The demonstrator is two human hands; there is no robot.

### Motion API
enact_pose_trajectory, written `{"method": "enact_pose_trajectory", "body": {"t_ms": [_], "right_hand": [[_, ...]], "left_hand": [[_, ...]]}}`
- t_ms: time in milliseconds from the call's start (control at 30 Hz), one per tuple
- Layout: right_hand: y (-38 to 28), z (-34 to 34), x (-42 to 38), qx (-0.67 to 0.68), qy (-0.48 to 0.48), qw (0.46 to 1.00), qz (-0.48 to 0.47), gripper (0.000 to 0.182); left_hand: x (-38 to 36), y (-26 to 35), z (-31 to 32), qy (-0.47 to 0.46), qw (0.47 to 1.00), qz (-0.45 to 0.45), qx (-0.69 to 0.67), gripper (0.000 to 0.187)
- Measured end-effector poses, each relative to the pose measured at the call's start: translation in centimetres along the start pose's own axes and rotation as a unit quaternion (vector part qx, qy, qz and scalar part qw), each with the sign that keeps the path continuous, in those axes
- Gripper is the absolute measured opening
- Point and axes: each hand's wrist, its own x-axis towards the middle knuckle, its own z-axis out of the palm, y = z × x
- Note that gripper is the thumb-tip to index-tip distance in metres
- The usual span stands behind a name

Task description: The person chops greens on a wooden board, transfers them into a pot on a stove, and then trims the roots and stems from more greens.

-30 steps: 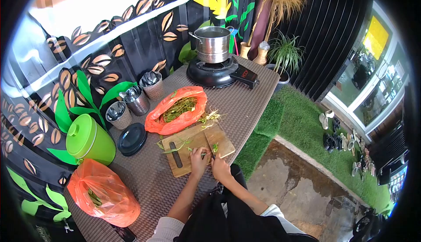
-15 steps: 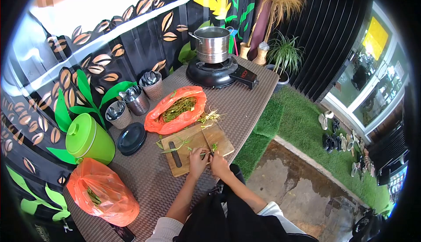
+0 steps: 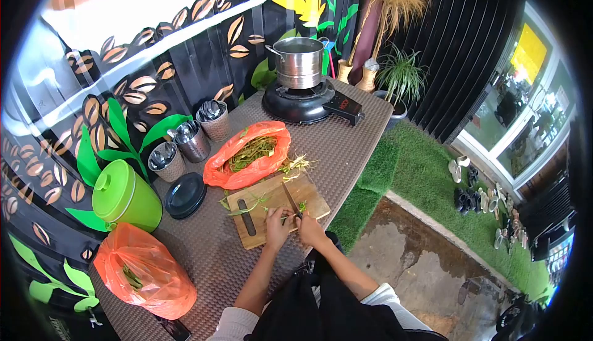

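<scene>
My right hand (image 3: 311, 230) is closed round the handle of a knife (image 3: 290, 196), whose blade points away from me over the wooden cutting board (image 3: 320, 200). Beside it, my left hand (image 3: 277, 225) pinches green stalks (image 3: 285, 219) against the board, close to the blade. Chopped green bits (image 3: 302, 206) lie just right of the knife. A few loose leaves (image 3: 250, 206) are spread near the board's handle slot. Behind the board, an orange plastic bag (image 3: 213, 171) stands open with greens (image 3: 253, 154) inside, and pale root ends (image 3: 299, 164) lie at its right.
A steel pot (image 3: 301, 66) stands on a black burner (image 3: 296, 107) at the back. Cutlery cups (image 3: 193, 144), dark plates (image 3: 185, 194), a green lidded container (image 3: 126, 199) and another orange bag (image 3: 145, 273) occupy the left. The table edge (image 3: 353, 186) runs along the right.
The knife blade has turned slightly, so more of its flat side shows. My right hand has shifted a little; my left hand stays nearly in place at the stalks.
</scene>
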Motion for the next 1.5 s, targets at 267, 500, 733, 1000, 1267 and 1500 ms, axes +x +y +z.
{"method": "enact_pose_trajectory", "body": {"t_ms": [267, 500, 733, 1000, 1267, 1500], "right_hand": [[-1.2, 1.1, -1.3, -0.052, 0.016, 0.998, 0.042, 0.036], [-0.4, 1.2, -1.6, -0.043, 0.034, 0.998, 0.004, 0.036], [-1.1, 0.2, -1.3, -0.048, 0.034, 0.997, 0.048, 0.035], [0.9, -0.3, -1.2, -0.009, 0.013, 1.0, -0.011, 0.037], [-1.8, -0.3, -2.3, -0.076, 0.005, 0.995, 0.071, 0.035], [-0.8, -1.0, -0.8, -0.05, -0.002, 0.999, 0.022, 0.035]], "left_hand": [[0.0, 0.7, -0.2, 0.001, 0.998, 0.051, 0.036, 0.014], [-0.4, -0.4, 0.1, 0.014, 0.999, 0.007, 0.048, 0.011], [-0.6, 0.4, -0.3, 0.009, 0.997, 0.042, 0.063, 0.009], [0.6, -0.4, 0.4, -0.022, 0.997, 0.065, 0.043, 0.015], [0.7, 0.5, 0.4, -0.018, 1.0, 0.023, 0.005, 0.015], [0.2, 0.2, 0.4, -0.009, 0.994, 0.076, 0.077, 0.012]]}}
